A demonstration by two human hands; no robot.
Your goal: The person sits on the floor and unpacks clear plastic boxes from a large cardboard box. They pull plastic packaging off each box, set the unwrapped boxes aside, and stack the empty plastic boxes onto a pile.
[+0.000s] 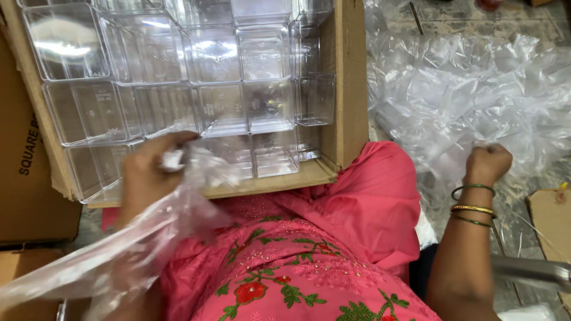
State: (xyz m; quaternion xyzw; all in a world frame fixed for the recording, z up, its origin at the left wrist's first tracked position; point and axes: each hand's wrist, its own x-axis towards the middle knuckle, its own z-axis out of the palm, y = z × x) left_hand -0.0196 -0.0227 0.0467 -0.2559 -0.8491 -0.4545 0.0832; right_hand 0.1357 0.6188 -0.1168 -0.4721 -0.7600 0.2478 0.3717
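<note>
Clearly the work is mid-way, as far as this view shows. A cardboard box (348, 89) rests tilted against the person's lap, and it is packed with rows of clear square plastic containers (226, 59), standing close together with their open mouths toward the camera; none of those in view wears a bag, so my judgement is that most of the bagging is still to be done.

The left hand (148, 175) is at the lower edge of the box, fingers curled shut around the bunched top of a thin clear plastic bag (101, 249), which trails down and to the left across the pink embroidered dress (309, 261). The bag is blurred, so I cannot tell whether anything sits inside it. The hand's grip touches or just overlaps the nearest row of containers; which one it is reaching for cannot be made out.

The right hand (488, 163), with green and gold bangles (473, 208) at the wrist, is well apart from the box, out over a large heap of loose clear plastic bags (464, 95) on the floor. Its grip is a closed fist, pinching a bit of film at the edge of that heap.

A second closed cardboard box (27, 178) lies at the left.
</note>
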